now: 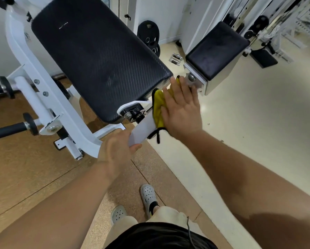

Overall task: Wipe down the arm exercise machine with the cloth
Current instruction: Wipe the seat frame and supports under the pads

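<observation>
Both hands were on the machine's white bar [143,127]. Right hand [182,112] lay flat, fingers spread, pressing the yellow cloth [158,108] against it. Left hand [117,150] gripped the bar's near end.

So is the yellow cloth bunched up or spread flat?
Spread flat: the cloth lies pressed under the open right hand against the white frame.

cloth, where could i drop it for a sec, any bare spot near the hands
The big pad is bare across its top, and so is the small pad to its right. The beam between the left hand and right hand is crowded: the cloth, both hands and the bolts fill it.
</observation>
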